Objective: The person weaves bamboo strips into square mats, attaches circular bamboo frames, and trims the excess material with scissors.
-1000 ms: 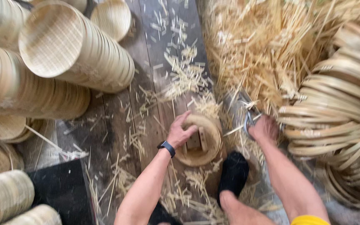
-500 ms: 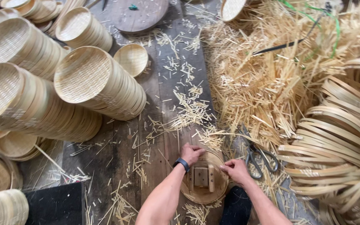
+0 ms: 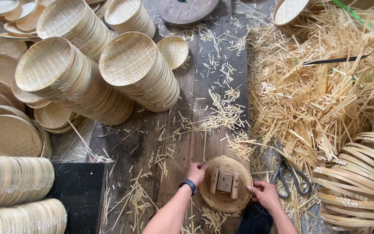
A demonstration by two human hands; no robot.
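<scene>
Seen from the head camera, a person's left hand [image 3: 195, 172] and right hand [image 3: 264, 194] close their fingers over opposite edges of a round bamboo tray [image 3: 225, 183] lying flat on the dark wooden boards [image 3: 152, 143], a small wooden block [image 3: 224, 182] sitting at its centre. Half a second earlier the hands were already on the tray's rim; a full second earlier the right hand was out at the scissors [image 3: 288, 172], which now lie untouched just right of it among the bamboo offcuts [image 3: 317, 86]. That shift suggests cutting has given way to holding and seating the tray with both hands. Beyond the left hand lean toppled stacks of finished woven trays [image 3: 139, 69]; to the right of the right hand sits a pile of curved bamboo hoops [image 3: 364, 182].
</scene>
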